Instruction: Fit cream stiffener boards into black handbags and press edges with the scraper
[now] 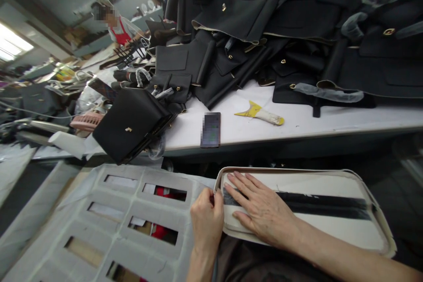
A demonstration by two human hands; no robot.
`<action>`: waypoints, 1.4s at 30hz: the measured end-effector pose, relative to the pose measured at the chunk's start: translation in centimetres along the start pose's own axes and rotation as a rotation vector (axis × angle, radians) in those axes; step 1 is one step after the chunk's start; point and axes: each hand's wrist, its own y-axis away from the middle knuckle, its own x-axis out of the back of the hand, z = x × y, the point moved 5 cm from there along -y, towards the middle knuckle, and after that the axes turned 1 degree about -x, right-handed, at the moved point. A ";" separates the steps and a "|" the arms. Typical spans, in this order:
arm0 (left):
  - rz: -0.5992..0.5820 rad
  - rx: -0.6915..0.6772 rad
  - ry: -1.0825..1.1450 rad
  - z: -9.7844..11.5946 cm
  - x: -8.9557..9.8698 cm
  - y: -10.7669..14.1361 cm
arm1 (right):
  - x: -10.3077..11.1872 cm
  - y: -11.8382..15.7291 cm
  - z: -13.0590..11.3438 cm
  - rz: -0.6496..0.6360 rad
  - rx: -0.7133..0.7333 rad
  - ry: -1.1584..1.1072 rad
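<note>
A cream, rounded rectangular bag piece (317, 229) with a raised rim and a black strip (324, 205) along its middle lies at the lower right. My right hand (261, 209) rests flat on its left part, fingers spread over the end of the strip. At the piece's left edge, my left hand (207, 213) has its thumb and fingers pinched together on the rim. The rest of the piece extends right, partly under my right forearm.
A grey slotted crate (122, 205) stands at lower left. The white table (244, 134) ahead bears a phone (210, 130), a yellow-handled tool (261, 113), a black bag (132, 123) and piled black leather pieces (238, 17). A person in a red apron (120, 31) is at upper left.
</note>
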 end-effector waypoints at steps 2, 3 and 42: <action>0.023 0.015 -0.005 -0.1 -0.1 0.1 | -0.1 0.1 0.0 0.003 -0.005 0.000; 0.034 0.018 0.001 -0.1 -0.2 0.1 | -0.2 0.1 0.0 0.002 -0.008 0.001; -0.030 -0.278 0.054 1.6 0.7 1.9 | -0.3 -0.1 0.1 -0.021 -0.043 0.001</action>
